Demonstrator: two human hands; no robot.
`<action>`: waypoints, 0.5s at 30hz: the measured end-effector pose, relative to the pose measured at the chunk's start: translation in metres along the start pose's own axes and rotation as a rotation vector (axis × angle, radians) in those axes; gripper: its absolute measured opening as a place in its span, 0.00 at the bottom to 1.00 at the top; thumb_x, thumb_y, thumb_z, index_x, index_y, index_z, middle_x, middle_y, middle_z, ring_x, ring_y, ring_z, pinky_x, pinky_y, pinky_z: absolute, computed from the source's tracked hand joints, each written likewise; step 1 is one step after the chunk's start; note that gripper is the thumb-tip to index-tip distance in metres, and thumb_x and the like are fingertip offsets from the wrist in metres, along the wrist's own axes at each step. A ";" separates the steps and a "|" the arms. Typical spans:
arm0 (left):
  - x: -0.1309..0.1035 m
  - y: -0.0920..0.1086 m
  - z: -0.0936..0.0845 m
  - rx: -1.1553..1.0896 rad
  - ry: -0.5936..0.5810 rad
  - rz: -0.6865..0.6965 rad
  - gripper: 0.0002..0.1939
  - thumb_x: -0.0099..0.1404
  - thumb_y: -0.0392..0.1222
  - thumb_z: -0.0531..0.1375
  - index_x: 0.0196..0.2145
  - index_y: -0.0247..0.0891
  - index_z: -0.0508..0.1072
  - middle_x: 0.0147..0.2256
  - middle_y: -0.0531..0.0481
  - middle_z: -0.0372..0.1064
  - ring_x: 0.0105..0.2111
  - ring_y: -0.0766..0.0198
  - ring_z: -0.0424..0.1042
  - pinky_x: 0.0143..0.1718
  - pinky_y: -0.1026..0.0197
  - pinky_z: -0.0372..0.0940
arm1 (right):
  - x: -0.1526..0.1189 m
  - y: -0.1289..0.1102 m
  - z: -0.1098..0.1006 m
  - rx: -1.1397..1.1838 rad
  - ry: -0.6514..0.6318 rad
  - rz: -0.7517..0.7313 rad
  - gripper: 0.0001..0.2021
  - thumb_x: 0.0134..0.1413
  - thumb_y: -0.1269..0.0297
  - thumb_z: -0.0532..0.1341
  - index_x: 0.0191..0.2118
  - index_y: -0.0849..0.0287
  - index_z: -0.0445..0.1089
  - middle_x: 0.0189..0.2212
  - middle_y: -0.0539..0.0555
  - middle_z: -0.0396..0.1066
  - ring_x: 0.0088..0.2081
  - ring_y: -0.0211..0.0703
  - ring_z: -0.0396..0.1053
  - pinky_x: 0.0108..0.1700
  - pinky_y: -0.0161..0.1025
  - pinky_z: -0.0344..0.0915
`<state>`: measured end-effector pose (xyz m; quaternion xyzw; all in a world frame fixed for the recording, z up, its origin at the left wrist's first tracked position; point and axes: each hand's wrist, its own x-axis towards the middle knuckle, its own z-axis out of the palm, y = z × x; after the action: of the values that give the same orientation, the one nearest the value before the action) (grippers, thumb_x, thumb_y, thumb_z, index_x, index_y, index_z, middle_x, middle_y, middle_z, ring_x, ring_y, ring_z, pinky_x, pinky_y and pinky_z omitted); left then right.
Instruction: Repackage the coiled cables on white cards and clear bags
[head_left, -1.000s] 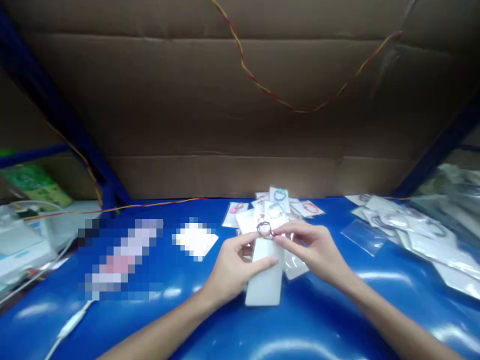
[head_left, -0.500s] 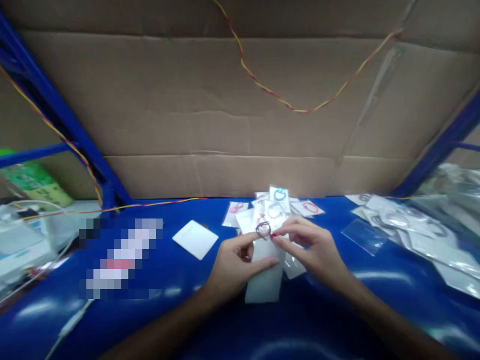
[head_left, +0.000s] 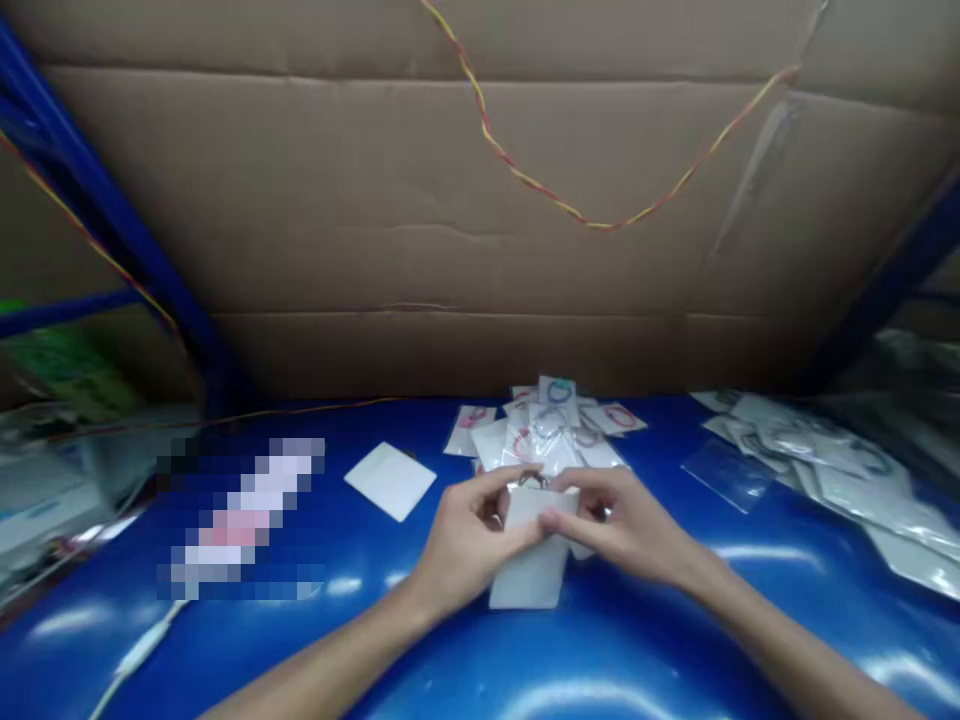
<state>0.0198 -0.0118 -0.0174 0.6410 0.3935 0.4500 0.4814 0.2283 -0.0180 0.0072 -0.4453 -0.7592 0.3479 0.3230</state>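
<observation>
My left hand (head_left: 469,530) is closed, its thumb on the front of a white card (head_left: 529,512) and its index finger at the top edge. From the other side, my right hand (head_left: 626,520) pinches the same card, thumb in front and fingers behind. A dark cord loop that looks like a bracelet (head_left: 534,480) pokes up over the card's top edge between both index fingertips; its lower part is hidden. Beneath the hands lies another white card or a stack of them (head_left: 525,585).
Behind the hands is a pile of clear packets (head_left: 555,420) with coloured loops on white cards. A white square card (head_left: 390,480) lies left. At right are an empty clear bag (head_left: 727,473) and more packets (head_left: 840,460). A cardboard wall (head_left: 450,250) stands behind the blue table (head_left: 637,660).
The dark loop has sunk lower behind the card's top edge. My right hand has shifted from a red bit by the loop to gripping the card. The table looks brighter.
</observation>
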 end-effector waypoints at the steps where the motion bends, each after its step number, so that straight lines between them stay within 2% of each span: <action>1: 0.000 0.000 0.000 0.002 -0.015 -0.009 0.27 0.56 0.50 0.72 0.52 0.35 0.80 0.37 0.42 0.80 0.35 0.55 0.77 0.36 0.59 0.72 | 0.000 -0.001 0.000 0.038 -0.049 0.027 0.19 0.60 0.47 0.64 0.38 0.61 0.78 0.18 0.46 0.65 0.19 0.33 0.57 0.21 0.30 0.49; 4: -0.001 0.005 0.002 -0.012 -0.044 -0.035 0.27 0.57 0.49 0.72 0.52 0.34 0.79 0.41 0.41 0.81 0.39 0.54 0.78 0.38 0.59 0.72 | -0.001 -0.004 -0.001 0.158 -0.173 0.126 0.21 0.61 0.45 0.63 0.45 0.61 0.76 0.16 0.45 0.65 0.16 0.33 0.59 0.18 0.28 0.51; 6: -0.002 0.010 0.003 -0.027 -0.054 -0.046 0.28 0.57 0.49 0.72 0.52 0.34 0.79 0.41 0.42 0.81 0.38 0.55 0.78 0.37 0.60 0.71 | -0.002 -0.004 -0.001 0.219 -0.202 0.171 0.22 0.62 0.45 0.62 0.44 0.62 0.76 0.13 0.45 0.64 0.13 0.34 0.60 0.16 0.28 0.52; 10: -0.004 0.016 0.004 -0.051 -0.116 -0.072 0.32 0.55 0.49 0.73 0.55 0.35 0.75 0.39 0.43 0.80 0.34 0.58 0.77 0.34 0.62 0.70 | -0.002 -0.004 0.000 0.267 -0.117 0.182 0.22 0.63 0.44 0.60 0.37 0.62 0.77 0.11 0.46 0.64 0.11 0.33 0.60 0.14 0.27 0.49; 12: -0.005 0.015 0.002 -0.084 -0.142 -0.064 0.36 0.55 0.51 0.73 0.58 0.36 0.72 0.41 0.42 0.78 0.34 0.58 0.76 0.34 0.62 0.69 | -0.002 -0.005 0.000 0.297 -0.067 0.183 0.21 0.62 0.45 0.62 0.39 0.62 0.77 0.11 0.46 0.64 0.10 0.33 0.60 0.13 0.27 0.49; 15: -0.003 0.013 -0.002 -0.160 -0.105 -0.065 0.33 0.63 0.60 0.65 0.60 0.39 0.71 0.48 0.41 0.75 0.39 0.57 0.75 0.37 0.62 0.69 | -0.001 -0.010 -0.001 0.371 -0.013 0.172 0.22 0.62 0.45 0.63 0.45 0.63 0.76 0.09 0.45 0.63 0.09 0.34 0.59 0.13 0.27 0.48</action>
<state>0.0181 -0.0171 -0.0050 0.6100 0.3510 0.4300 0.5655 0.2253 -0.0224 0.0157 -0.4390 -0.6435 0.5109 0.3636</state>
